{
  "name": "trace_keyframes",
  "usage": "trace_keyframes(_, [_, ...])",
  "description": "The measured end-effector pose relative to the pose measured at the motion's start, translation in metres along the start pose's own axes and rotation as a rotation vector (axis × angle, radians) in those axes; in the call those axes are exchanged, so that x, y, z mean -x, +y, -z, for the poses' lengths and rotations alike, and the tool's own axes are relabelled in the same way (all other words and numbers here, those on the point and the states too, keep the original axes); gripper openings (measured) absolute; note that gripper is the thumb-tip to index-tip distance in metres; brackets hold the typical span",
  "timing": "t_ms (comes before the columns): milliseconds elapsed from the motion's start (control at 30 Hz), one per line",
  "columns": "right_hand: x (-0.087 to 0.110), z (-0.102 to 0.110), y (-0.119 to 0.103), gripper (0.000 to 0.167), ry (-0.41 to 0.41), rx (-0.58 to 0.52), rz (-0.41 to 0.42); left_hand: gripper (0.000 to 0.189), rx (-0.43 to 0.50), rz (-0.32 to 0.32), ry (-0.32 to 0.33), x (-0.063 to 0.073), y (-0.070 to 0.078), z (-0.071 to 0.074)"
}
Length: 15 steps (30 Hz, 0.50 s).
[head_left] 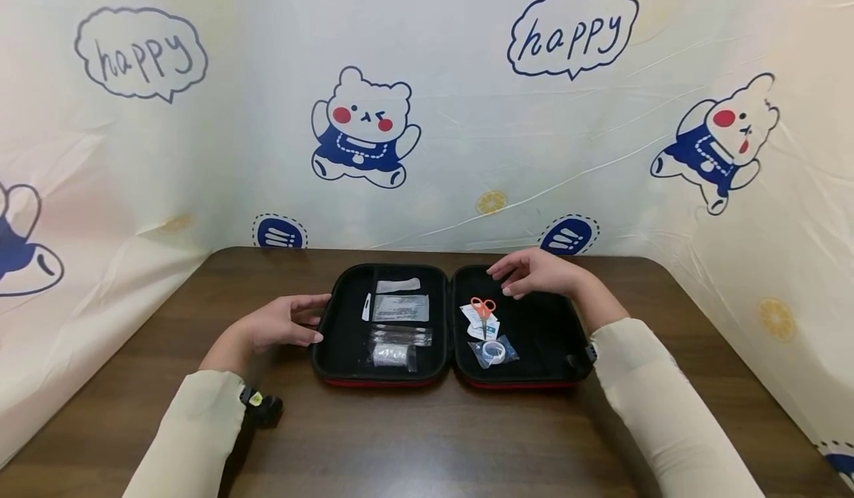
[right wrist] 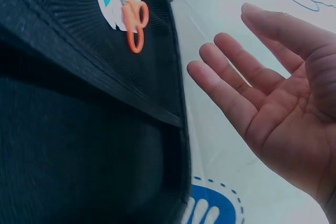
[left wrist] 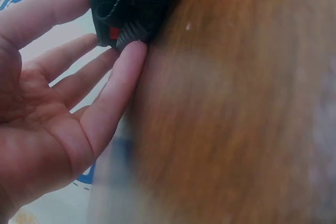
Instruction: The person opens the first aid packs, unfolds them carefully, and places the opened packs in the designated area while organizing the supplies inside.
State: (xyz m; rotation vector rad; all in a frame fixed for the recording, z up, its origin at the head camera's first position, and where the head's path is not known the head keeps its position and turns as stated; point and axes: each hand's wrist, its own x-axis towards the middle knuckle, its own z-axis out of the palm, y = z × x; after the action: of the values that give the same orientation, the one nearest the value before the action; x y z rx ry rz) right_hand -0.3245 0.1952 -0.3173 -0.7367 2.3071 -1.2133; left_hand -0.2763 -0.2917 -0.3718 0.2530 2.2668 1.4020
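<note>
A black zip case (head_left: 323, 357) with red edging lies opened flat on the table. My left hand (head_left: 285, 321) is at the case's left side, its thumb tip touching near a dark fabric loop (left wrist: 128, 11) in the left wrist view. Over the back of the right half hovers my right hand (head_left: 534, 272), holding nothing, its fingers (right wrist: 226, 85) loosely extended. Orange-handled scissors (head_left: 483, 309) rest on white packets (head_left: 492, 329) there, above a bagged white tape roll (head_left: 494, 352). In the left half are a bagged white roll (head_left: 390, 355), clear-wrapped sticks (head_left: 400, 336) and a flat packet (head_left: 402, 307).
A small white strip (head_left: 398, 285) and a slim white item (head_left: 366, 307) are also in the left half. The brown wooden table (head_left: 414, 439) extends around the case. A printed cloth (head_left: 460, 135) hangs behind it.
</note>
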Motion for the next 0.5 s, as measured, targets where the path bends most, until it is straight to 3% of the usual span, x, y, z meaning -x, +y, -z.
trace_keyframes(233, [-0.021, -0.007, 0.006, 0.041, -0.061, 0.009, -0.072, 0.087, 0.021, -0.016, 0.001, 0.001, -0.007, 0.001])
trace_keyframes(500, [-0.037, -0.011, 0.021, 0.039, -0.034, -0.016, -0.160, 0.087, 0.049, -0.024, 0.002, 0.001, -0.006, 0.000])
